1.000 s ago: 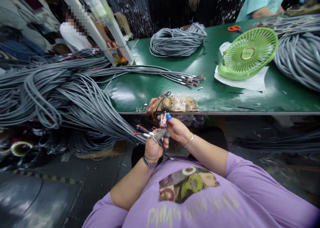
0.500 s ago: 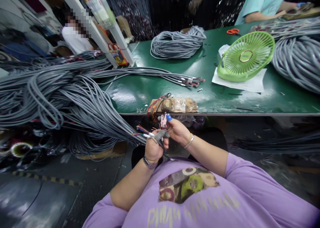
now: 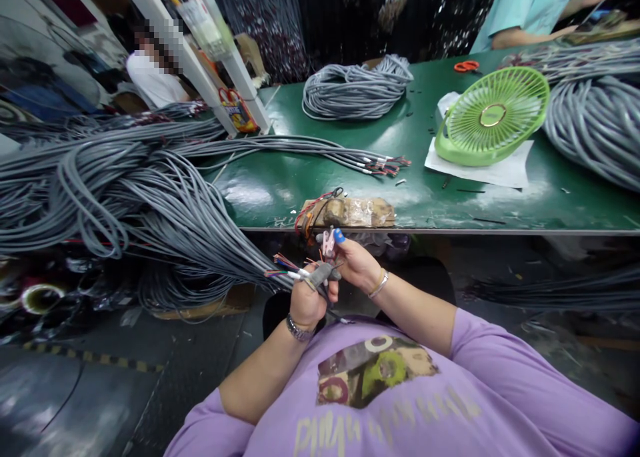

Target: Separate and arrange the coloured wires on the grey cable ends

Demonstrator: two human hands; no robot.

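Observation:
My left hand (image 3: 306,299) is closed around the ends of a thick bundle of grey cables (image 3: 165,210) that runs off to the left; stripped coloured wires (image 3: 285,265) stick out past its grey-covered thumb. My right hand (image 3: 353,261) is closed on a small pink tool (image 3: 328,241), held at those wire ends; its forefinger wears a blue tip. Both hands are just below the front edge of the green table (image 3: 410,143).
A taped block with red and black wires (image 3: 345,211) sits on the table edge above my hands. Farther back lie a coil of grey cable (image 3: 356,87), stripped cables (image 3: 350,157), a green fan (image 3: 493,113) on white paper, and orange scissors (image 3: 466,65). Other people sit behind.
My hands have stayed in nearly the same place, working at the wire ends. The view has tipped slightly, and the person at the back right has moved an arm.

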